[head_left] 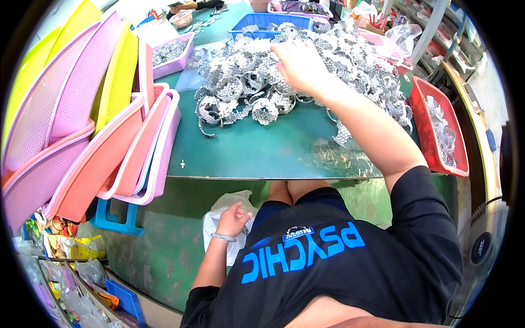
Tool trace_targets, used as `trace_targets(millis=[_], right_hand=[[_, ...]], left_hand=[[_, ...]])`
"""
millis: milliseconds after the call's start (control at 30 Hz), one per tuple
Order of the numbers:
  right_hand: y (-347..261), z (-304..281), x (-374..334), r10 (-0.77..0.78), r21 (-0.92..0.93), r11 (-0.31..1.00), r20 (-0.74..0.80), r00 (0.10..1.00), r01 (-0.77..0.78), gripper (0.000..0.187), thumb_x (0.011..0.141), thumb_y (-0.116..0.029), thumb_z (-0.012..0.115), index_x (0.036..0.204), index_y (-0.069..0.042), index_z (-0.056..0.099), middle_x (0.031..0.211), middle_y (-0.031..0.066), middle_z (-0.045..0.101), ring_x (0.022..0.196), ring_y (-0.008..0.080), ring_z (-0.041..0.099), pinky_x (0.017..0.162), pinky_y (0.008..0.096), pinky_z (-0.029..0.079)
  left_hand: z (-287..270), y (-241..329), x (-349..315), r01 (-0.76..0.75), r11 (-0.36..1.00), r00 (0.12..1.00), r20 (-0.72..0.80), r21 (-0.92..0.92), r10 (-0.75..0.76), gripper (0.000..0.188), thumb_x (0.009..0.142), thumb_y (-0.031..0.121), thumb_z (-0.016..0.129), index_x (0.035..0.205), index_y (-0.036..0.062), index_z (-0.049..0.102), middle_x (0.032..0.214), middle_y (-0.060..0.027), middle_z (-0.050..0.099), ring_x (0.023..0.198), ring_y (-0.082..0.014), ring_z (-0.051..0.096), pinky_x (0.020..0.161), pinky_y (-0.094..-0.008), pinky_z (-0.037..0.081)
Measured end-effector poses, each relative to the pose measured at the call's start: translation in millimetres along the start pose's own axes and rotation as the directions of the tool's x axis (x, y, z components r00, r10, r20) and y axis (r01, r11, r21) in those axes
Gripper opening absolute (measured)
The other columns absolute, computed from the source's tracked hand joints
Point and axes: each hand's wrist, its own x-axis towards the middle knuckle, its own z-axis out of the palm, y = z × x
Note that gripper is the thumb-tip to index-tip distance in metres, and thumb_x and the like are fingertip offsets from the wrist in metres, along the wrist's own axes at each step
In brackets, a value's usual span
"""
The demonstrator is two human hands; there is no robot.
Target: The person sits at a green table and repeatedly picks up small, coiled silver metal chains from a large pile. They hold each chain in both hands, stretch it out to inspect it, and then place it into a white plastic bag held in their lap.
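**Right hand (298,63) on the silvery heap (240,90)**

The heap of curled, patterned strips covers the far middle of the green table (246,156). The right hand reaches onto it with fingers bent; I cannot tell whether they grip a strip. The left hand (232,220), loosely half-curled and visibly holding nothing, hangs below the near edge, by a white plastic bag (213,221). Right of the heap, a red basket (419,109) holds similar pieces; stacked baskets (82,76) lean at left.

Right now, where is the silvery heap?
In the head view, the silvery heap is at upper centre, on the green table, under the right hand, left of the red basket.
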Motion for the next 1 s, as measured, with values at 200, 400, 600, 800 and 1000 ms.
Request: trace_targets(millis=[200, 400, 600, 800, 1000], right_hand=[[31, 27, 71, 0.057, 0.153, 0.982, 0.294, 0.954, -0.106, 0.034, 0.079, -0.011, 0.056, 0.114, -0.007, 0.055, 0.11, 0.0138, 0.059, 0.103, 0.0315, 0.054, 0.089, 0.0397, 0.042], [36, 62, 107, -0.071, 0.308, 0.95, 0.386, 0.92, -0.056, 0.044, 0.074, -0.006, 0.059, 0.117, -0.006, 0.053, 0.108, 0.0136, 0.06, 0.099, 0.0299, 0.058, 0.086, 0.0372, 0.045], [40, 72, 120, -0.119, 0.318, 0.948, 0.417, 0.901, -0.022, 0.04, 0.07, -0.005, 0.06, 0.11, -0.004, 0.058, 0.085, 0.0098, 0.064, 0.081, 0.0244, 0.061, 0.075, 0.0341, 0.048], [70, 59, 109, 0.004, 0.687, 0.61, 0.494, 0.869, -0.394, 0.043, 0.07, -0.005, 0.066, 0.111, 0.001, 0.056, 0.078, 0.0048, 0.06, 0.06, 0.0108, 0.056, 0.054, 0.0248, 0.048], [77, 42, 106, 0.015, 0.655, 0.674, 0.45, 0.893, -0.342, 0.041, 0.076, -0.013, 0.066, 0.114, -0.001, 0.055, 0.077, 0.0042, 0.059, 0.065, 0.0119, 0.057, 0.061, 0.0268, 0.048]], left_hand=[[-14, 83, -19, -0.172, 0.966, 0.98, 0.063, -0.195, 0.187, 0.051, 0.077, 0.017, 0.069, 0.121, -0.0015, 0.049, 0.084, -0.0058, 0.057, 0.068, -0.0124, 0.054, 0.066, -0.0251, 0.048], [-24, 117, -26, -0.319, 0.936, 0.942, 0.06, -0.149, 0.331, 0.053, 0.077, 0.018, 0.069, 0.123, 0.0014, 0.048, 0.088, -0.0076, 0.058, 0.073, -0.014, 0.054, 0.069, -0.0267, 0.048], [-31, 126, -23, -0.357, 0.924, 0.931, 0.03, -0.138, 0.364, 0.052, 0.077, 0.015, 0.069, 0.124, 0.0015, 0.048, 0.089, -0.0064, 0.057, 0.077, -0.0131, 0.053, 0.072, -0.0258, 0.046], [-33, 123, -20, -0.336, 0.928, 0.938, 0.038, -0.16, 0.346, 0.052, 0.077, 0.016, 0.069, 0.122, 0.0007, 0.048, 0.088, -0.0068, 0.057, 0.076, -0.0142, 0.052, 0.072, -0.0263, 0.046], [-29, 123, -16, -0.316, 0.926, 0.94, 0.064, -0.208, 0.335, 0.051, 0.077, 0.015, 0.069, 0.122, 0.0005, 0.049, 0.088, -0.0063, 0.056, 0.077, -0.0135, 0.052, 0.072, -0.0259, 0.045]])
